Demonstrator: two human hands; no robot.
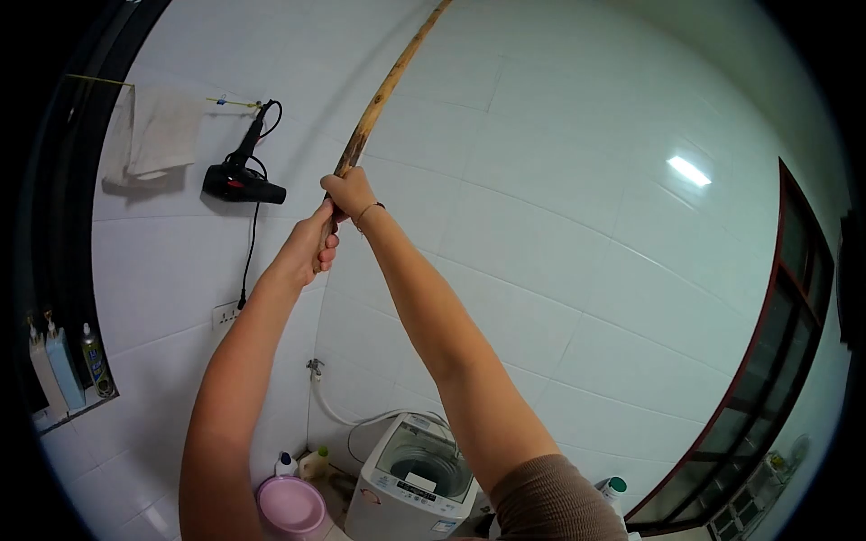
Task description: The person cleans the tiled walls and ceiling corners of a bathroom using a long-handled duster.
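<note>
A long wooden pole (386, 88) rises at a slant from my hands and runs out of view at the top. My left hand (311, 242) is wrapped round its lower part. Just above it, my right hand (352, 191) grips the same pole, with a thin dark band at the wrist. The two hands touch or nearly touch. The pole's upper end lies outside the frame. Left of the hands, a black hair dryer (242, 182) hangs against the tiled wall.
A cloth (164, 135) hangs on a line at the left. Bottles (63, 365) stand on a ledge. Below are a pink basin (290, 507), an open-topped washing machine (410, 487) and a wall tap (315, 366) with a hose. A dark-red framed door (767, 361) is at the right.
</note>
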